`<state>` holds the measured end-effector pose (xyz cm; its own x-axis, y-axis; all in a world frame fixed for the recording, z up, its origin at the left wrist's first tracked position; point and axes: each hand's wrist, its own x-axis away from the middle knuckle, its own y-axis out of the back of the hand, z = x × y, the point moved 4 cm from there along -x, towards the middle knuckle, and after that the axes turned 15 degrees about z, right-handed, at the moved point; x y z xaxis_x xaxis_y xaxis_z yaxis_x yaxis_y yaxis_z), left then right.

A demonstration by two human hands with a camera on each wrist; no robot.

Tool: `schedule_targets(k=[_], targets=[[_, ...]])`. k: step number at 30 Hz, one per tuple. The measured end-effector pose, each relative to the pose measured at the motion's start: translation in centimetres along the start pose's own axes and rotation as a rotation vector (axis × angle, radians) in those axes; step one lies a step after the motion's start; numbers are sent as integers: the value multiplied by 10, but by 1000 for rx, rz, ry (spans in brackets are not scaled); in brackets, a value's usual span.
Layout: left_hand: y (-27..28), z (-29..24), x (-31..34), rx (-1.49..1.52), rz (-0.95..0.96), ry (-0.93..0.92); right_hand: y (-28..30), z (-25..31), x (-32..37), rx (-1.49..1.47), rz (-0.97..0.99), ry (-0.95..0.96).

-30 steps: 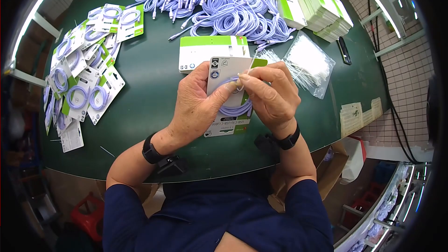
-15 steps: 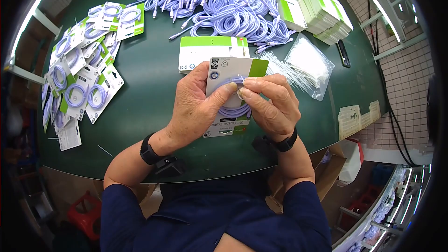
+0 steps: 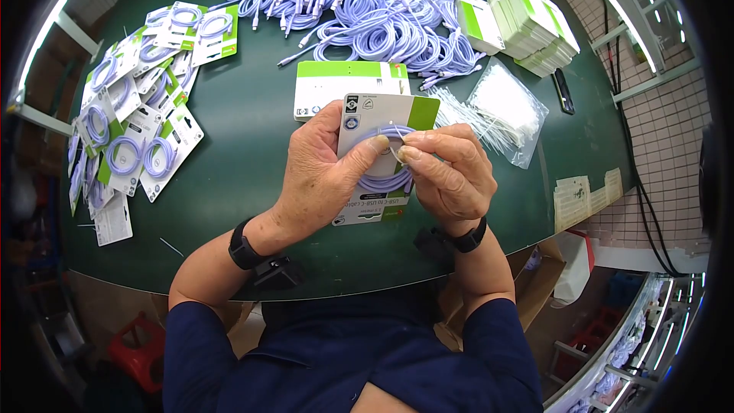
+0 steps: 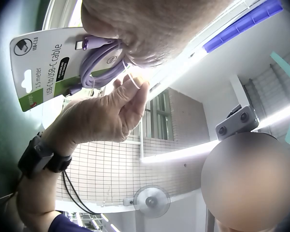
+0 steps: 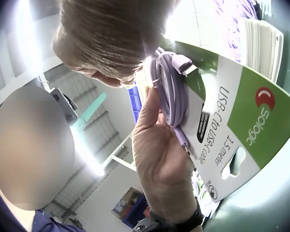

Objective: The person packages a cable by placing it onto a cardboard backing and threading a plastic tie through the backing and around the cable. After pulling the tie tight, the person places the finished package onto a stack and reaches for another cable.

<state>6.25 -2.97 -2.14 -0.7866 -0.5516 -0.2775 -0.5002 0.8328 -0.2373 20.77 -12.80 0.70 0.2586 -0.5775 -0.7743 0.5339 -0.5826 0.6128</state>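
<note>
In my head view, the retail card (image 3: 376, 107) is up over the bench (image 3: 229, 222), with the purple coiled cable (image 3: 382, 183) against its printed face. My left hand (image 3: 317, 172) has its grip clamped on the card, thumb across the coil. My right hand (image 3: 453, 172) has its grip together on a thin white tie (image 3: 398, 138), pinched between thumb and finger; my left wrist view shows the tie running from the coil to those fingertips.

Measured from the card in hand, the cable pile (image 3: 390, 11) lies at 12 o'clock, a white-and-green card (image 3: 332, 90) just beyond at 11, loose ties (image 3: 468, 121), a clear bag of ties (image 3: 506, 107) and stacked cards (image 3: 535, 23) around 2, and carded cables (image 3: 126, 155) at 9 to 10.
</note>
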Motion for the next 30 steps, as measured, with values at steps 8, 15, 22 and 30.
schedule_targets(k=[8, 15, 22, 30], targets=[[0, 1, 0, -8, 0, 9, 0, -1, -2, -43, -43, -17], [0, 3, 2, -54, 6, 15, -1, -5, -2, -70, -34, -52], [1, 5, 3, -193, 20, -24, -2, -14, -6, -116, 34, -96], [3, 5, 2, -213, 40, -30, -1, -6, -8, -8, 58, -47]])
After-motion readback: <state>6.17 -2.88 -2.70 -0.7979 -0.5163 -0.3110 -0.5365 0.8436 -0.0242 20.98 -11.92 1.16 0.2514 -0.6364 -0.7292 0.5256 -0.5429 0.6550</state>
